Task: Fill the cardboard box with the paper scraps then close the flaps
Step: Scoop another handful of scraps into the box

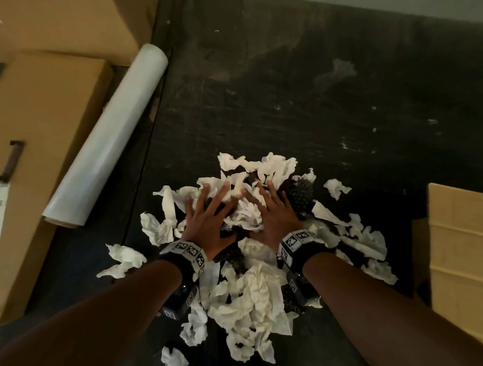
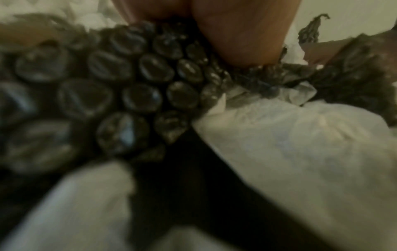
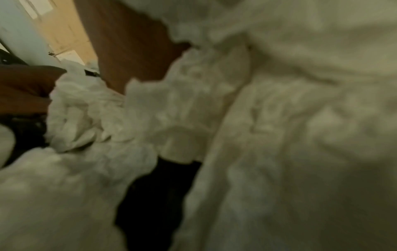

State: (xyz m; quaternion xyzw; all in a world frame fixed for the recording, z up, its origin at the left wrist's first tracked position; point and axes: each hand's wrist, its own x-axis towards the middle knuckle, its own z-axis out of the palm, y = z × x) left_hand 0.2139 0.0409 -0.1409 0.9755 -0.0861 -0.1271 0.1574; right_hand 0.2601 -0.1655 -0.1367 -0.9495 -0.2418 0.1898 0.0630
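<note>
Your left hand [image 1: 204, 223] and right hand [image 1: 272, 215] lie palms down, fingers [image 1: 224, 189] spread, on the pile of white paper scraps [image 1: 245, 292] at lower centre of the dark desk [image 1: 295, 87]. Black bubble wrap [image 1: 300, 195] sits among the scraps. The cardboard box [image 1: 463, 250] stands at the right edge, apart from both hands.

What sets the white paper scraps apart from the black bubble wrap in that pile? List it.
The scraps are white, matte and torn; the bubble wrap is black, glossy and covered in round bubbles. The scraps lie on top and spread wide; the bubble wrap is mostly buried. Both lie crumpled under the left hand and right hand.
</note>
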